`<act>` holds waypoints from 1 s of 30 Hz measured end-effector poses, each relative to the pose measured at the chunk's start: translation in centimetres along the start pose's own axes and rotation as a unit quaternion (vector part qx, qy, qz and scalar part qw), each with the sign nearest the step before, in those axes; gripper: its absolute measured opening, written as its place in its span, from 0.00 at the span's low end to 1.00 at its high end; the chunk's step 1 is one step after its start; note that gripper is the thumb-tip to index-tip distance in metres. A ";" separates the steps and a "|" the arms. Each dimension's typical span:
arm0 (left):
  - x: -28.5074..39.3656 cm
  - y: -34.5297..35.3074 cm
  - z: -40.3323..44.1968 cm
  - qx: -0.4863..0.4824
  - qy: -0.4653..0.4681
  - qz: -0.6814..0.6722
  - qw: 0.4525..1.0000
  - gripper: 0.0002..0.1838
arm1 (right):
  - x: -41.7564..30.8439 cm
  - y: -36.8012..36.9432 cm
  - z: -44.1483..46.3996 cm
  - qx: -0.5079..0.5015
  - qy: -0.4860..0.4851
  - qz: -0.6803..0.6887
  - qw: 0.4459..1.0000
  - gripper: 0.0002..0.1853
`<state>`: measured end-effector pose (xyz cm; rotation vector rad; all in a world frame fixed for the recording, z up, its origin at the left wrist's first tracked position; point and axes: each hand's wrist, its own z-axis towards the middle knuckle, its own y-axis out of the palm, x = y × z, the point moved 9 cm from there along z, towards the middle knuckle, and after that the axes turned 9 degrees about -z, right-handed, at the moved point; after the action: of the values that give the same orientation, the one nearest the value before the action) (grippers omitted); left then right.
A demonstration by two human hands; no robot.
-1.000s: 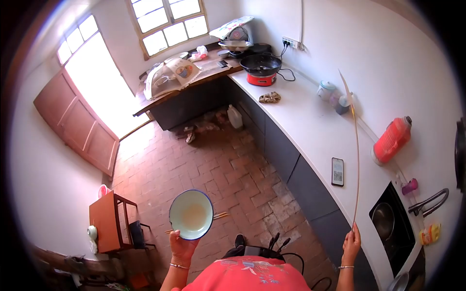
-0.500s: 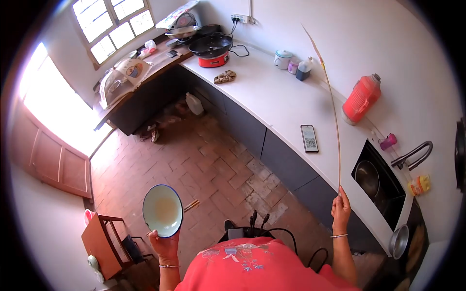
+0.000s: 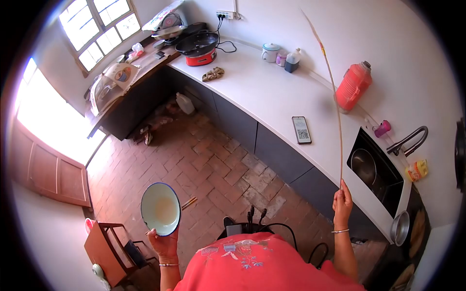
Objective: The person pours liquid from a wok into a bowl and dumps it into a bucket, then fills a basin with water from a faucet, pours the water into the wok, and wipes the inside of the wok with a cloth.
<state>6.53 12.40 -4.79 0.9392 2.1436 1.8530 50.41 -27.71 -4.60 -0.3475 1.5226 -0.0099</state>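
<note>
Over the head feed I note the view has swung right in the last second, bringing more of the sink (image 3: 388, 186) and worktop (image 3: 264, 97) toward mid-frame; both grips look unchanged. Left hand (image 3: 164, 245) has its thumb at the rim of the enamel bowl (image 3: 160, 208), fingers mostly hidden behind; the bowl is over the floor, well apart from the counter, with something pale in the bottom. Chopsticks (image 3: 190, 202) run behind it, one end poking out past the rim. Right hand (image 3: 342, 201) is closed round the lower end of a long thin stick (image 3: 341, 150), near the sink, the phone (image 3: 301, 130) beyond. Hands well apart. My reading: with neither load put down, both hands remain occupied.
</note>
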 end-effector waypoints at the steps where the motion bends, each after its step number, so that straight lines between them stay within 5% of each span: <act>1: 0.0 0.1 0.0 -0.003 -0.001 0.004 1.000 0.27 | 0.0 0.0 0.1 0.000 0.000 0.006 1.000 0.19; 20: 0.0 -0.2 0.5 -0.013 -0.017 -0.001 1.000 0.26 | -1.8 -0.6 -1.7 0.015 -0.018 -0.005 1.000 0.18; 30: -1.1 0.2 1.4 -0.016 -0.039 0.015 0.999 0.26 | -4.9 -3.1 -3.8 0.080 -0.173 -0.127 0.973 0.18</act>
<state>8.19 12.95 -5.22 1.0252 2.0604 1.8255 47.03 -30.42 0.88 -0.3902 1.1165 -0.2608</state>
